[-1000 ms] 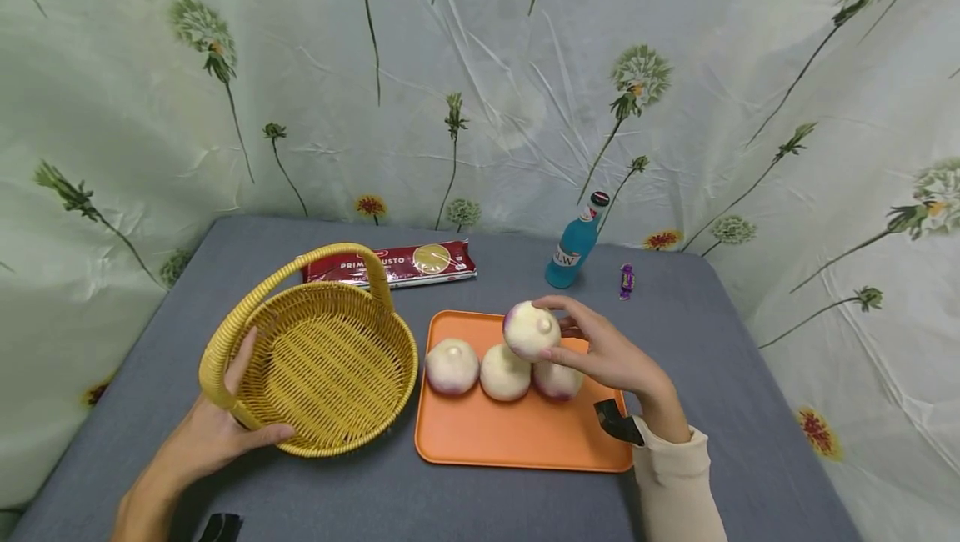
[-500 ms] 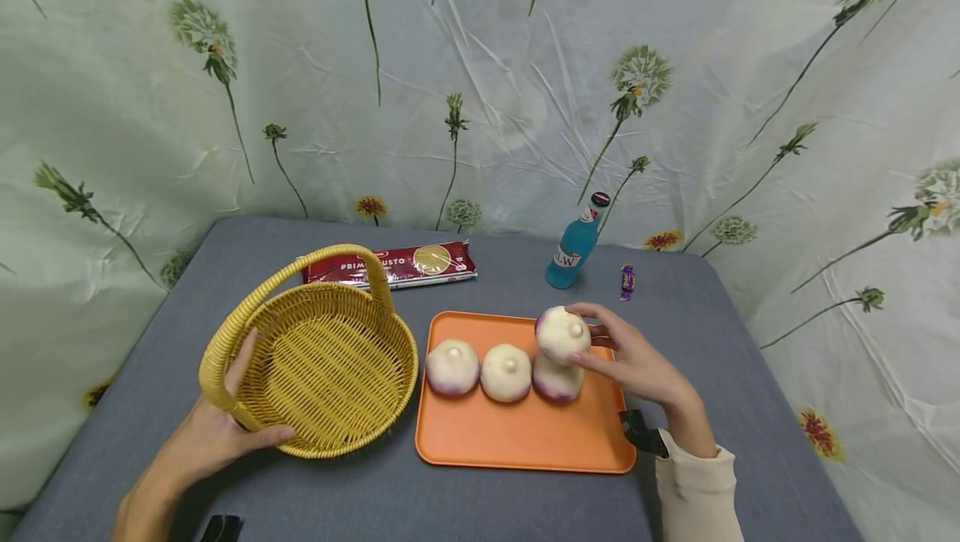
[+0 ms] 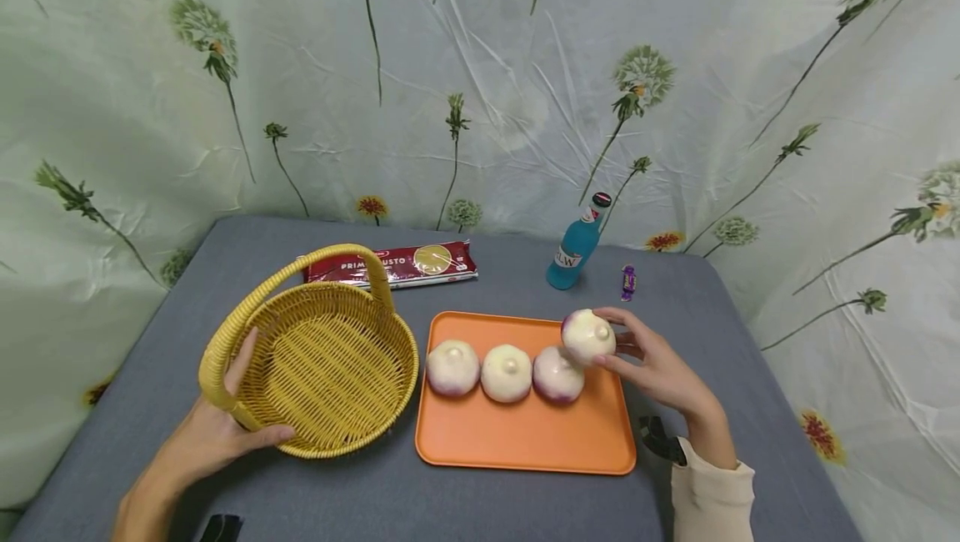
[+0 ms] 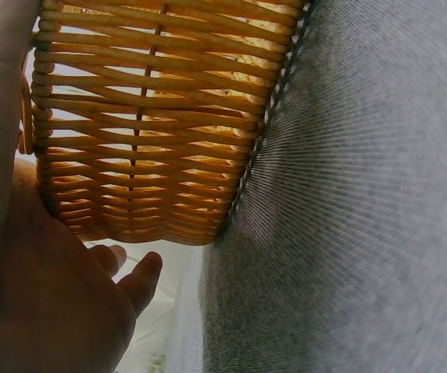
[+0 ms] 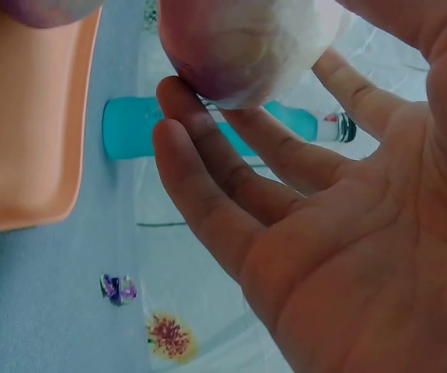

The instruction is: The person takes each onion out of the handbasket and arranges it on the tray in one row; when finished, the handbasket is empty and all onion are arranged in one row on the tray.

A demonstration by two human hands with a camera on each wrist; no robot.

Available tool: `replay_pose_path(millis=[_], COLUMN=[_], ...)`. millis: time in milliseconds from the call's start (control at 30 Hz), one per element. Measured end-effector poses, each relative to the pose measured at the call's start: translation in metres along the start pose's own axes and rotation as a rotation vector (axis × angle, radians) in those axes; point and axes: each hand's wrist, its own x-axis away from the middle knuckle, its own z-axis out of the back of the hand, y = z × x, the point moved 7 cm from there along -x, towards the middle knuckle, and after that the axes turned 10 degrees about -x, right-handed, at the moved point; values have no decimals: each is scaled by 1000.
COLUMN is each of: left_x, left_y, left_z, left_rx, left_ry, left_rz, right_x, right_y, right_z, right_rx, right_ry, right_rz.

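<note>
My right hand (image 3: 609, 340) pinches a white, purple-tinged turnip (image 3: 588, 336) in its fingertips, just above the right end of the orange tray (image 3: 525, 438). In the right wrist view the same turnip (image 5: 246, 43) rests against my fingers (image 5: 207, 194). Three more turnips lie in a row on the tray: left (image 3: 452, 367), middle (image 3: 506, 373), right (image 3: 558, 375). The held one is close to the right one. My left hand (image 3: 243, 409) grips the near rim of the empty yellow wicker basket (image 3: 330, 358), thumb outside, fingers inside. The left wrist view shows the basket wall (image 4: 153, 116) against my palm.
A red pasta packet (image 3: 390, 263) lies behind the basket. A blue bottle (image 3: 573, 246) stands behind the tray, with a small purple candy (image 3: 627, 281) to its right. The grey tablecloth (image 3: 360, 500) covers the table; a flowered sheet hangs behind and at both sides.
My right hand has carried the turnip rightwards and a little lower, from over the tray's middle to its right end. The left hand and basket have stayed put.
</note>
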Motion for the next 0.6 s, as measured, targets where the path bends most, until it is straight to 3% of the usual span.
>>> replay_pose_path(millis=[233, 600], left_x=[-2, -1], left_y=[0, 1], left_z=[1, -1], left_rx=[11, 9], left_ry=[6, -4], left_rz=[-19, -5], right_x=[5, 12], right_y=[6, 25], right_z=[9, 20], right_rx=[1, 46], right_ry=[28, 34], right_rz=[-21, -133])
